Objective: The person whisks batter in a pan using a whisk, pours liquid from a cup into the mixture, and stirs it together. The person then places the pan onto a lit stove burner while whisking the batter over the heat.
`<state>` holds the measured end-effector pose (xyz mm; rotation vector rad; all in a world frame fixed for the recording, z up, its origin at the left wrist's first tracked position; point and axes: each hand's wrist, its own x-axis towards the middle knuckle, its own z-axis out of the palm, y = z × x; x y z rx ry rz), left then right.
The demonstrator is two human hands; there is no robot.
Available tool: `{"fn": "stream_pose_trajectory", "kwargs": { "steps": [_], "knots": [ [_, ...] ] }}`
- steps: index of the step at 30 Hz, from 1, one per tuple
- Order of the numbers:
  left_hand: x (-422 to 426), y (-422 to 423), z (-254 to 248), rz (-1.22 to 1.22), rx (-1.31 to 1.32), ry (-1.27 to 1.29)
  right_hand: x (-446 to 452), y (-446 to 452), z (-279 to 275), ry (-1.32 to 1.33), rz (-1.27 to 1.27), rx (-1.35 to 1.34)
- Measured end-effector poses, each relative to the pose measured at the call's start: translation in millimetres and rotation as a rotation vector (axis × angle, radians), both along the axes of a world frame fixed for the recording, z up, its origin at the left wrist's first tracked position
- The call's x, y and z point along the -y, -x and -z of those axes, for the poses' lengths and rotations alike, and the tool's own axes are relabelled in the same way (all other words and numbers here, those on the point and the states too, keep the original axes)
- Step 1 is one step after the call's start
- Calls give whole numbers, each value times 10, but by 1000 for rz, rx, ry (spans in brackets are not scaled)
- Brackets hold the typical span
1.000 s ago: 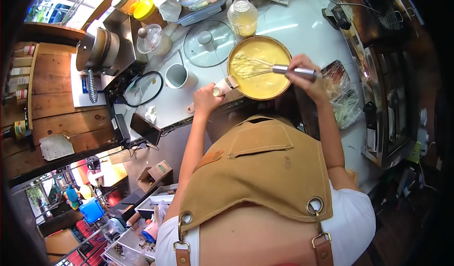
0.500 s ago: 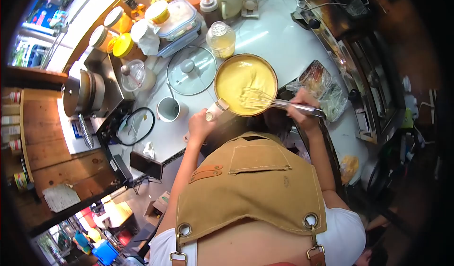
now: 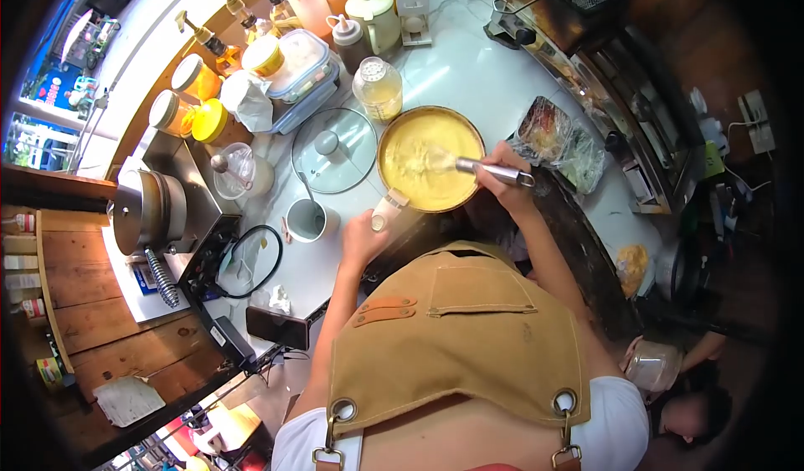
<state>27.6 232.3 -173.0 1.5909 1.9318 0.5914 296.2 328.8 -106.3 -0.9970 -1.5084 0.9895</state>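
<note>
- A whisk's wires (image 3: pixel 435 159) have moved in to the middle of a pan (image 3: pixel 381 149) of yellow mixture (image 3: pixel 448 193), shifting the stirring away from the near rim.
- The right hand (image 3: pixel 501 180) holds the whisk handle (image 3: pixel 507 175), its fingers closed narrowly around the metal just beside the pan's right rim.
- The left hand (image 3: pixel 362 235) is closed on the pan's pale handle (image 3: pixel 390 210) — a steadying hold, by the look of it, while the whisk works.
- The pan lies between the two grips, just beyond the left one; ripples mark its contents, which do not yet look evenly smooth.
- Beyond the left grip, a glass lid (image 3: pixel 352 146) lies flat; a mug (image 3: pixel 306 221) stands just to that grip's left.
- Right of the whisk grip sit plastic-wrapped packs (image 3: pixel 579 159). Well behind it — at lower right — another person's hand (image 3: pixel 702 350) reaches to a clear container (image 3: pixel 655 367), now in fuller view.
</note>
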Motion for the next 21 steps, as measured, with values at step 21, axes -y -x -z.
{"fn": "stream_pose_trajectory", "kwargs": {
  "steps": [21],
  "knots": [
    [42, 25, 5, -19, 10, -88, 10, 294, -284, 89, -54, 69]
  ]
}}
